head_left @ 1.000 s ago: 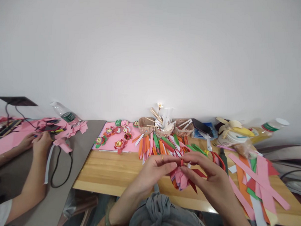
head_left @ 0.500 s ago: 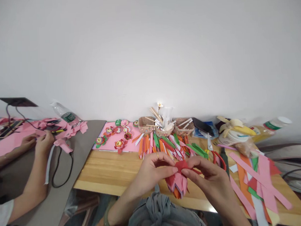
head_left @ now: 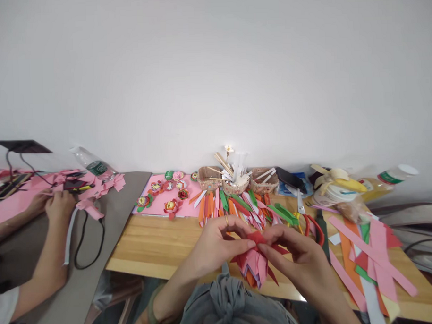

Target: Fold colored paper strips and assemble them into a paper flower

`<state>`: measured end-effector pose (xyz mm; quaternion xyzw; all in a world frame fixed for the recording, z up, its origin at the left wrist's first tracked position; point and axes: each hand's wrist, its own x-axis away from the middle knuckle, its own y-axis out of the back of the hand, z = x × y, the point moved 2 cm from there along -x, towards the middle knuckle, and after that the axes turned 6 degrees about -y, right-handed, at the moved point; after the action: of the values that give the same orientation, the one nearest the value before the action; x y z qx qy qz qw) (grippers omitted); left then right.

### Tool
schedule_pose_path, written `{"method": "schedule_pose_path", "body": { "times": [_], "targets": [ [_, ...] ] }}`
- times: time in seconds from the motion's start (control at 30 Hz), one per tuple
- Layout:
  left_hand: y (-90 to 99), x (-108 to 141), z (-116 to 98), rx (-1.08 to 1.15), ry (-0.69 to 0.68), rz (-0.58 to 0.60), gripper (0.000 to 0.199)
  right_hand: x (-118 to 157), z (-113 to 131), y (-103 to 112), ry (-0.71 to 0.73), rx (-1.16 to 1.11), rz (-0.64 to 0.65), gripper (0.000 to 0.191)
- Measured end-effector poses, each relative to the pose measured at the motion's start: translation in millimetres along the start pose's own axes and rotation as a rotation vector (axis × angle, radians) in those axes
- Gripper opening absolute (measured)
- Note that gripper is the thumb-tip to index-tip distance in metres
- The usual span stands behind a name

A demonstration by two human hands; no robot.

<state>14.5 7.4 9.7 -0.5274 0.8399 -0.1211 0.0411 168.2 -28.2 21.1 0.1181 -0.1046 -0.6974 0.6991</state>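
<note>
Between my hands, over the table's front edge, hangs a folded paper flower (head_left: 253,264) with pink and red pointed petals and some orange and lilac inside. My left hand (head_left: 219,242) pinches its red top between thumb and fingers from the left. From the right, my right hand (head_left: 293,251) pinches the same red paper, its thumb close to my left thumb. Fingertips partly cover where the paper is held. Just beyond lie folded paper strips (head_left: 235,206) in orange, pink, white and green.
Finished paper flowers (head_left: 171,207) rest on a pink sheet. Small baskets (head_left: 207,178) hold sticks. Red-handled scissors (head_left: 315,227) lie right, near loose paper strips (head_left: 373,265). At left, a co-worker's hands (head_left: 59,205) handle paper beside a pink glue gun (head_left: 92,208) and a bottle (head_left: 91,161).
The flower has turned a little in my fingers, and red petals now stick out at its sides. My right hand has moved slightly left. The co-worker's hands have shifted slightly.
</note>
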Motion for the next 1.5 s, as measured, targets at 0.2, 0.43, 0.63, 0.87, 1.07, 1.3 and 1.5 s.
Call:
{"method": "schedule_pose_path", "body": {
  "times": [0.2,0.43,0.63,0.87,1.07,1.3,1.5],
  "targets": [
    [-1.7,1,-3,-0.167,-0.208,-0.100,0.003,5,-3,-2,0.164,0.177,-0.103,0.007],
    [8.8,1,-1,-0.074,-0.209,0.021,0.015,7,-2,-1,0.372,0.264,-0.144,0.012],
    [3.8,2,16,0.178,0.062,0.371,0.065,3,1,2,0.521,0.293,-0.210,0.019],
    [1.6,1,23,-0.086,-0.062,0.041,0.075,3,-3,7,0.362,0.324,-0.379,0.006],
    [2.4,2,16,-0.615,-0.347,-0.013,0.048,1,-5,1,-0.002,0.123,-0.059,0.027],
    [1.5,3,15,-0.569,-0.386,-0.001,0.046,-2,-10,-4,-0.175,-0.082,0.087,0.042],
    [-1.8,5,22,-0.311,-0.354,-0.082,0.047,-1,-12,-5,-0.174,-0.086,0.118,0.048]
  ]
}}
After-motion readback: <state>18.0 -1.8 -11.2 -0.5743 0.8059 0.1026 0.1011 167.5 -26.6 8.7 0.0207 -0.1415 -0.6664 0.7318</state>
